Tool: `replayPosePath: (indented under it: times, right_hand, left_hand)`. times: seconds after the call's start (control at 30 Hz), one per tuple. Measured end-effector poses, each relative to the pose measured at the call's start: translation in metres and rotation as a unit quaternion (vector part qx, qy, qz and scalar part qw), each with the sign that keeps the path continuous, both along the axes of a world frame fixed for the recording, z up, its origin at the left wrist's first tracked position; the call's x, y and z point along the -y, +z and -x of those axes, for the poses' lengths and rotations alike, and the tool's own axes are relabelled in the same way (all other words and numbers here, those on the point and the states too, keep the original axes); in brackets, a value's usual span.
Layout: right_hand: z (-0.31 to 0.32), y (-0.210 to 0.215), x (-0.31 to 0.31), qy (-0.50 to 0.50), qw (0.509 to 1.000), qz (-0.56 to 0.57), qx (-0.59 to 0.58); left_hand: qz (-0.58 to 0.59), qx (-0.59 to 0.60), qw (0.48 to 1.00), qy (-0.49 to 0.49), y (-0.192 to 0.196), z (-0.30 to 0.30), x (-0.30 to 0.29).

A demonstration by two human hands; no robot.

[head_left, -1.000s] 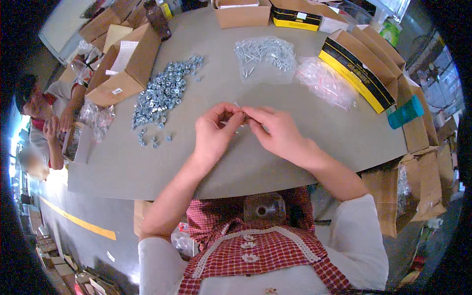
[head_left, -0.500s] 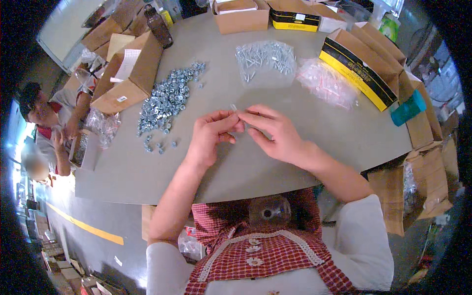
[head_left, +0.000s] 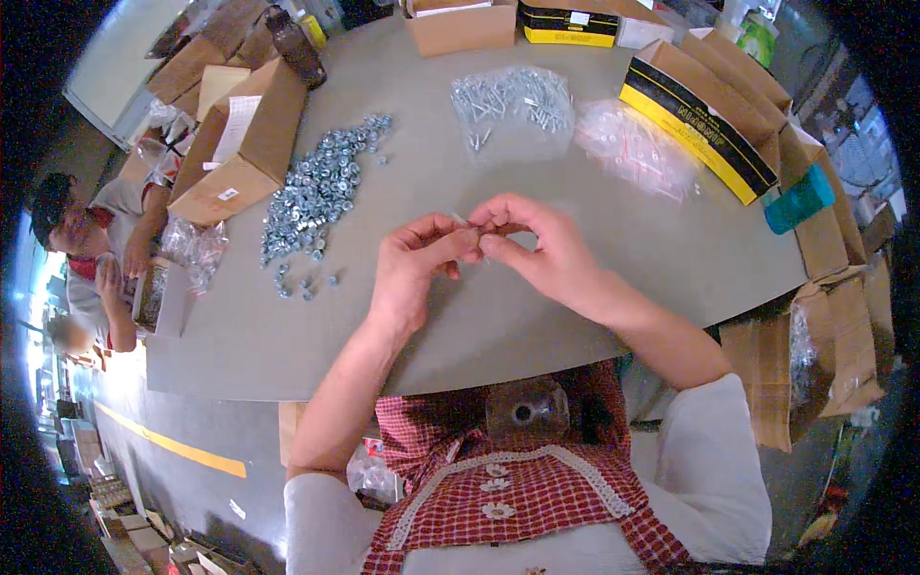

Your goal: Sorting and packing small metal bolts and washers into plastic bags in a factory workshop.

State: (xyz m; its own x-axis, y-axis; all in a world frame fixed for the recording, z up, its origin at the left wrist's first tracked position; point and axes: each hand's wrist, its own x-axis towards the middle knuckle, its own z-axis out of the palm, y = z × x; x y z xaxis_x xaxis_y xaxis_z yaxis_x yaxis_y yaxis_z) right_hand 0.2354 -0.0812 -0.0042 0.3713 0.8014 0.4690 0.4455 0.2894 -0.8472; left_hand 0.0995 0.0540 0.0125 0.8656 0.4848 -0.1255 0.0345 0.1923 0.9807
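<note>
Over the middle of the table, my left hand (head_left: 407,273) and my right hand (head_left: 556,259) meet at the fingertips. Thumb and fingers of the left pinch a small pale screw-like piece (head_left: 458,218), whose tip pokes up past them. The right thumb and forefinger close at the same spot; what lies between them is hidden. To the left spreads a pile of shiny metal nuts (head_left: 316,187). Beyond the hands lies a clear bag of screws (head_left: 513,103), and right of it a heap of small clear plastic bags with red lines (head_left: 634,149).
A cardboard box (head_left: 235,144) stands left behind the nuts, near a dark bottle (head_left: 294,48). At right are a yellow-black carton (head_left: 700,129) and a teal cylinder (head_left: 799,199). A co-worker (head_left: 110,240) sits at the left beside a small box of metal parts (head_left: 163,297).
My right thumb and forefinger have come together at the left fingertips; before, they were spread apart. The left hand keeps its pinch. The whole view has shifted slightly.
</note>
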Motion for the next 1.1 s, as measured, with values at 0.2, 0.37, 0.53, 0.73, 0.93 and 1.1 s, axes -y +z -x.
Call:
replayPosePath:
  times: [0.2,0.37,0.53,0.73,0.93,1.1]
  right_hand:
    - [0.002,0.005,0.004,-0.016,1.000,0.018,-0.005]
    - [0.003,0.005,0.005,-0.003,1.000,0.017,-0.022]
    - [0.001,0.004,0.007,0.026,0.996,0.025,-0.084]
    - [-0.001,0.011,0.007,0.052,0.988,0.051,-0.133]
    - [0.005,0.014,0.009,0.001,0.995,0.026,0.091]
    - [0.006,0.009,0.009,-0.022,0.989,0.030,0.145]
  left_hand:
    - [-0.036,0.006,0.999,-0.003,0.004,0.002,0.002]
    - [-0.069,0.011,0.998,0.005,-0.001,0.004,0.003]
    - [-0.075,0.009,0.997,0.001,0.005,0.007,0.003]
    - [-0.083,0.018,0.996,-0.002,0.008,0.006,0.000]
    - [-0.109,0.016,0.994,0.005,-0.003,0.003,0.001]
    - [-0.138,0.012,0.990,0.005,-0.009,0.003,0.002]
